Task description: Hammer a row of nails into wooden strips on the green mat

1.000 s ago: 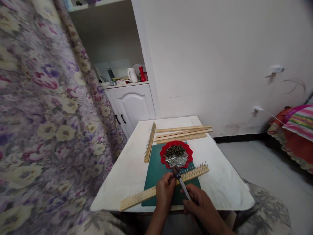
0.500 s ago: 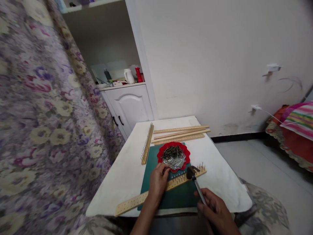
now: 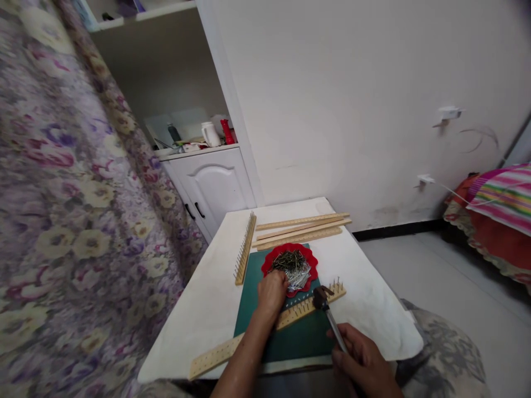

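My left hand (image 3: 272,294) reaches to the left side of a red scalloped dish (image 3: 314,264) full of loose nails (image 3: 297,271). Its fingers are curled together at the nails, and their tips are hidden. A hammer (image 3: 335,327) with a dark head is in my right hand (image 3: 362,358), gripped by its handle. The hammer head is over a wooden strip (image 3: 290,317) lying slantwise on a green mat (image 3: 301,342). Nails stand upright in the strip's right part, while rows of small holes show at its left end. A few small pale pieces lie between dish and strip.
Another wooden strip (image 3: 246,249) with upright nails lies at the table's left. Several wooden strips (image 3: 302,226) lie along the back. A white cloth covers the table (image 3: 194,315). Beyond are a floral curtain (image 3: 83,193), a white cabinet (image 3: 219,190) and a wall.
My left hand has moved forward from the strip and the dish's near edge to the nails in the dish. My right hand still holds the hammer over the strip. The view has shifted slightly.
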Demonstrator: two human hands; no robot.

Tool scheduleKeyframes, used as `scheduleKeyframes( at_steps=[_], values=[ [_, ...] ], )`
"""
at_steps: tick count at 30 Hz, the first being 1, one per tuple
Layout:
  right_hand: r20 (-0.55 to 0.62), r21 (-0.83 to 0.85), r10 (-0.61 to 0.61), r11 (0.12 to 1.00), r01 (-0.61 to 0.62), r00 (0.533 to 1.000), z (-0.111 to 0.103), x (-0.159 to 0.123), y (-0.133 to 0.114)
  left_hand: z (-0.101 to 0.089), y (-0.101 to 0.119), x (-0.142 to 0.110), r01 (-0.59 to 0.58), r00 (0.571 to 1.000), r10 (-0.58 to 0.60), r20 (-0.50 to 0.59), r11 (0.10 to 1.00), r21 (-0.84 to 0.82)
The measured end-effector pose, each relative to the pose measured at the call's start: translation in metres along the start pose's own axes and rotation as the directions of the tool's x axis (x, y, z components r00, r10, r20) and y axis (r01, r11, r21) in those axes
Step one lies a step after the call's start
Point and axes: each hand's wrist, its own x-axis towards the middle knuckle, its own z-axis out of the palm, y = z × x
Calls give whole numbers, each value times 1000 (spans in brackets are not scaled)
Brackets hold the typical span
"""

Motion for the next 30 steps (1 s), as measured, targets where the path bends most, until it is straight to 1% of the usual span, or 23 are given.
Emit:
scheduleKeyframes(
  at_steps=[3,6,8,10,12,15,18,20,22,24,25,26,27,29,30],
  values=[
    [-25,7,-8,1000,8,1000,1,-2,-3,-5,0,-4,-12,1000,12,-14,1000,9],
    [-39,6,-38,999,38,999,3,-3,-6,-13,-2,-15,-36,998,36,-53,999,4],
    [-63,-6,-44,999,44,997,6,-4,-8,-19,-3,-29,-70,991,65,-113,997,-42],
    [-110,-19,-50,999,48,993,9,-3,-9,-25,-1,-47,-125,979,101,-175,984,-129],
    [-165,-28,-61,998,57,984,12,-2,-11,-28,4,-70,-188,971,146,-188,954,-233],
    [-203,-33,-49,998,43,978,15,0,-12,-24,14,-105,-283,959,256,-121,889,-361],
    [-191,-31,-27,999,22,981,14,0,-11,-15,22,-131,-346,934,349,-77,826,-445],
    [-177,-24,-28,999,24,984,13,-2,-9,-10,23,-140,-356,926,371,-71,793,-495],
    [-163,-10,-28,1000,27,986,13,-3,-7,-6,22,-143,-333,935,342,-95,752,-569],
    [-152,6,-23,1000,25,988,13,-5,-7,0,20,-144,-260,962,247,-121,676,-689],
    [-152,15,-27,999,29,988,14,-6,-7,3,20,-143,-198,978,180,-109,615,-764],
    [-153,22,-32,999,35,988,14,-6,-8,8,20,-143,-121,991,110,-72,531,-838],
    [-155,28,-35,999,40,987,15,-7,-9,14,21,-143,-36,999,50,-16,429,-902],
    [-161,35,-37,998,43,986,17,-8,-11,27,25,-143,110,994,-26,107,207,-972],
    [-162,39,-37,998,44,986,18,-8,-11,34,28,-144,152,988,-42,149,106,-983]
  ],
)
